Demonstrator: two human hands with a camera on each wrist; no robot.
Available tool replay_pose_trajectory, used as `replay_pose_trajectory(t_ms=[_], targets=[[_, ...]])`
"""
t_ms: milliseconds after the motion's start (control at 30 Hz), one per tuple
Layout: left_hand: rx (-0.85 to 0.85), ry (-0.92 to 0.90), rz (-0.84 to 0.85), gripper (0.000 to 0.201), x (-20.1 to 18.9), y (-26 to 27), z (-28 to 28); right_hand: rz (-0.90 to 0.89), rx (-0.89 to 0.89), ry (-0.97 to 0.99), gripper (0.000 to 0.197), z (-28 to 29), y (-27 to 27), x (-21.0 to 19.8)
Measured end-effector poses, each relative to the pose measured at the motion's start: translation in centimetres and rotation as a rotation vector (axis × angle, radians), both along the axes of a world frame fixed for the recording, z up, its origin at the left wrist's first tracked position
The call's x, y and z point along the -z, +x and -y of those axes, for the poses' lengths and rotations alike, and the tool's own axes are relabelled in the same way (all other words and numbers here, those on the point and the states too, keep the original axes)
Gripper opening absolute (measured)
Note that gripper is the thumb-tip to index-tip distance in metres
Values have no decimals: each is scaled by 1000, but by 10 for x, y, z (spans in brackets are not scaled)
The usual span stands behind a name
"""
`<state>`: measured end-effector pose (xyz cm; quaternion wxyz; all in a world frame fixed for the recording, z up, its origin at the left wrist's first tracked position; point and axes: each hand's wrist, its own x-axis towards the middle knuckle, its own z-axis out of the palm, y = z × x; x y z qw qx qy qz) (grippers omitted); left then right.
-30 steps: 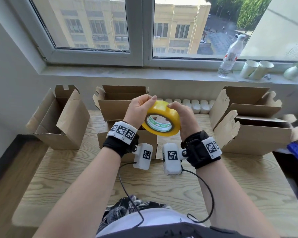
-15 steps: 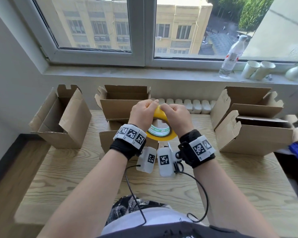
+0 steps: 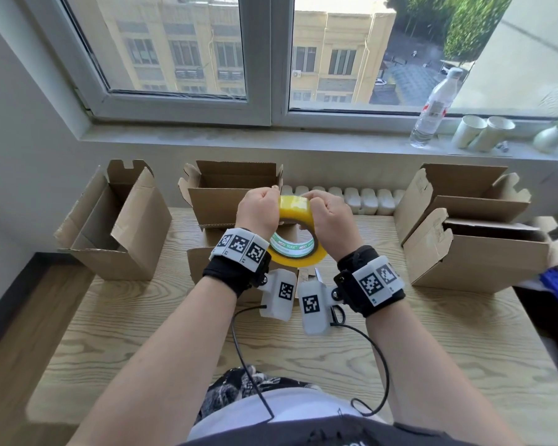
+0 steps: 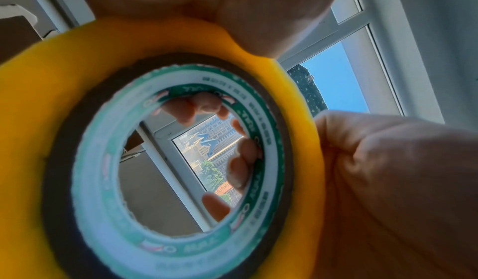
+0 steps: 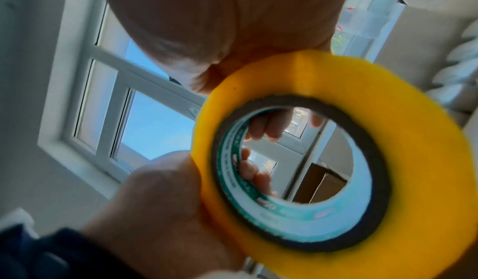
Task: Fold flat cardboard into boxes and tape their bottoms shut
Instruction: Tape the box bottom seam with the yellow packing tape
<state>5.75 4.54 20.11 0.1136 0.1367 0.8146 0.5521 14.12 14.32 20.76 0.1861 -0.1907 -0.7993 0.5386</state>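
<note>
Both hands up over the pale wood-grain table [image 3: 142, 333], sharing one roll of yellow packing tape with a green-and-white printed core [image 3: 298, 239]. Left hand [image 3: 260, 209] curled round the roll's upper left edge, fingertips [image 4: 192, 107] hooked inside the core in the left wrist view. Right hand [image 3: 327, 217] curled round the upper right edge, fingers [image 5: 254, 173] likewise inside the core, thumb up on the outer winding. Looks like hunting for the loose tape end; no free strip visible yet.

Directly beneath the roll, a small brown cardboard box [image 3: 203, 265], mostly hidden by the wrists; flaps and bottom seam impossible to make out. Around it, already folded up: an open brown box lying on its side at far left [image 3: 116, 226], an upright open brown box behind the hands [image 3: 226, 197], two stacked open brown boxes at right [image 3: 474, 239]. Taped bottoms not visible on any. Judged: folding well along, taping of the near box still ahead, further flat cardboard not in sight.
</note>
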Motion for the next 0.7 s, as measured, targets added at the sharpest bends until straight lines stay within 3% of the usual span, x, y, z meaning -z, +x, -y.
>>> replay_pose_trajectory(t_ms=[133,333,433,700], targets=[[7,5,39,45,-2,3,-2,26,46,-1,27,1,-3,-3],[-13,42,82,43,-1,2,0,8,3,-30,40,-6,-3,2],[-35,90,177,39,-2,-2,3,-1,-39,-60,32,-9,-3,5],[-23,286,410,29,5,-11,10,-98,-128,-343,30,-14,7,-3]])
